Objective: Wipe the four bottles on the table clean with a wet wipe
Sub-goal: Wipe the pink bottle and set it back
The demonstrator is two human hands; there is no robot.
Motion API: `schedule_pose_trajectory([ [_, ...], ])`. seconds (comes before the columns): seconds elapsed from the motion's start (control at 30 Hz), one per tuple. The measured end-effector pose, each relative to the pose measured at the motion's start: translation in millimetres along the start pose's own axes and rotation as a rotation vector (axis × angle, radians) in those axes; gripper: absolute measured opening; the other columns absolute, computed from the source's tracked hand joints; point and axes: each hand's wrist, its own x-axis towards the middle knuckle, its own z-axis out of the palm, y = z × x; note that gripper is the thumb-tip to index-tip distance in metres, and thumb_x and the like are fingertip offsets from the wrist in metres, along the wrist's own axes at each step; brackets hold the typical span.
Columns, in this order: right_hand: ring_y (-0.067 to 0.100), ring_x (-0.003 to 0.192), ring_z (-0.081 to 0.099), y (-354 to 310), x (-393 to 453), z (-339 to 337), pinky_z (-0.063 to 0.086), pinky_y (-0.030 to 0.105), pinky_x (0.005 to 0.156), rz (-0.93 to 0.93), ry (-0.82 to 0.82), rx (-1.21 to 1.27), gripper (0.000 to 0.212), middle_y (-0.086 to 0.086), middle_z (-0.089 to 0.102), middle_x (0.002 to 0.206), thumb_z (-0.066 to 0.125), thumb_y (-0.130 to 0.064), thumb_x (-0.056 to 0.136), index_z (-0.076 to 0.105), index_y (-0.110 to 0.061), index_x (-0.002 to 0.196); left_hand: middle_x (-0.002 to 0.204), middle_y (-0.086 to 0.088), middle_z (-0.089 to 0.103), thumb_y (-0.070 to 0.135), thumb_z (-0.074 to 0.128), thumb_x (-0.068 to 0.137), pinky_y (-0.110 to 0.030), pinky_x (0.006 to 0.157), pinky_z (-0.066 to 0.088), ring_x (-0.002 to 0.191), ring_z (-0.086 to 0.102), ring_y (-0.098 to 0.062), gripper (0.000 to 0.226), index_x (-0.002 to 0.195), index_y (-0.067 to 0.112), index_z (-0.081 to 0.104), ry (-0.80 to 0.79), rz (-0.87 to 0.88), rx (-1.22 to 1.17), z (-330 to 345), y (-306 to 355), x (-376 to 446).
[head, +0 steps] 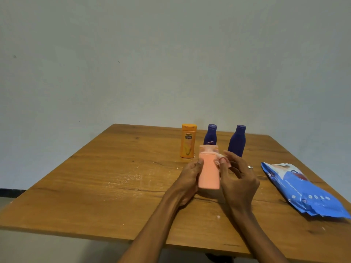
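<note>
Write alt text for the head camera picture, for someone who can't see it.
A person's left hand holds a peach bottle while the right hand rubs a wet wipe on it; behind stand an orange bottle and two blue bottles.

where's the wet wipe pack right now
In the head view the blue wipe pack lies flat at the table's right edge, right of the right hand.

One head-worn view looks forward and down, close over the wooden table [98, 179] toward the wall [152, 54].
</note>
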Motion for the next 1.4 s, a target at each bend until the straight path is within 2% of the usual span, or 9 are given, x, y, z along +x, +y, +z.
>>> schedule_pose_trajectory([
  [0.07,0.011,0.104,0.066,0.6,0.5,-0.9,0.057,0.023,0.075,-0.001,0.005,0.000,0.041,0.001,0.070,0.116,0.063,-0.041,0.088,0.067,-0.017,0.121,0.122,-0.013,0.066,0.034,0.042,0.105,-0.050,0.098,0.054,0.112,0.067,-0.026,0.027,0.125,0.022,0.055,-0.018,-0.007,-0.013,-0.3,-2.0,0.2],
  [0.23,0.008,0.105,0.064,-1.4,-2.0,-2.2,0.051,0.007,0.076,0.010,-0.148,0.021,0.040,-0.002,0.069,0.117,0.067,-0.037,0.085,0.065,-0.022,0.121,0.127,-0.018,0.065,0.029,0.044,0.105,-0.047,0.095,0.056,0.116,0.065,-0.031,0.036,0.135,0.010,0.050,0.074,0.006,-0.089,-5.1,-1.3,3.2],
  [0.43,0.000,0.103,0.065,-2.0,-6.7,-5.6,0.055,0.015,0.083,-0.023,-0.262,0.020,0.032,-0.012,0.070,0.110,0.074,-0.021,0.083,0.067,-0.032,0.112,0.113,-0.012,0.068,0.023,0.042,0.106,-0.038,0.079,0.059,0.098,0.069,-0.023,0.034,0.136,0.008,0.048,0.185,0.043,-0.059,-8.1,-1.2,4.6],
  [0.6,0.004,0.103,0.066,-3.9,-7.6,-3.6,0.052,0.011,0.082,-0.089,-0.187,-0.011,0.031,-0.005,0.071,0.111,0.071,-0.027,0.084,0.071,-0.020,0.114,0.122,-0.014,0.067,0.032,0.039,0.107,-0.047,0.092,0.056,0.108,0.068,-0.027,0.039,0.138,0.011,0.049,0.149,0.062,0.037,-2.2,-0.8,3.4],
  [0.8,0.007,0.105,0.063,-0.4,-4.9,-2.3,0.050,0.011,0.088,-0.106,-0.124,-0.030,0.032,0.001,0.068,0.114,0.069,-0.023,0.086,0.070,-0.017,0.117,0.118,-0.007,0.064,0.030,0.039,0.107,-0.040,0.084,0.058,0.100,0.067,-0.019,0.034,0.140,0.023,0.045,0.103,0.074,0.066,0.8,0.0,1.3],
  [0.93,0.003,0.113,0.060,-0.1,-9.0,-1.6,0.051,0.016,0.091,-0.113,-0.226,-0.022,0.032,-0.004,0.066,0.116,0.072,-0.011,0.084,0.071,-0.019,0.115,0.128,-0.012,0.064,0.030,0.039,0.107,-0.044,0.089,0.057,0.107,0.066,-0.026,0.037,0.143,0.024,0.045,0.135,0.088,0.012,-2.2,0.9,1.7],
  [1.23,0.002,0.118,0.055,-7.7,-17.9,-2.3,0.054,0.017,0.088,-0.119,-0.540,-0.045,0.037,-0.017,0.058,0.118,0.072,-0.002,0.081,0.070,-0.029,0.105,0.120,-0.014,0.065,0.023,0.038,0.108,-0.046,0.085,0.059,0.101,0.067,-0.029,0.041,0.149,0.023,0.039,0.382,0.135,-0.109,-16.1,1.7,8.3],
  [1.33,0.000,0.116,0.055,-8.6,-17.2,-1.1,0.054,0.017,0.088,-0.125,-0.535,-0.055,0.041,-0.018,0.059,0.115,0.073,0.003,0.081,0.070,-0.030,0.104,0.114,-0.012,0.065,0.040,0.040,0.105,-0.038,0.075,0.059,0.092,0.067,-0.024,0.044,0.145,0.023,0.042,0.371,0.141,-0.078,-11.5,4.1,7.5],
  [1.4,0.002,0.114,0.057,-9.7,-17.0,-0.6,0.055,0.020,0.087,-0.137,-0.508,-0.049,0.039,-0.017,0.060,0.114,0.073,0.002,0.082,0.071,-0.029,0.105,0.116,-0.010,0.063,0.058,0.048,0.092,-0.037,0.075,0.060,0.096,0.067,-0.025,0.062,0.143,0.024,0.043,0.338,0.117,-0.029,-6.8,3.8,8.3],
])
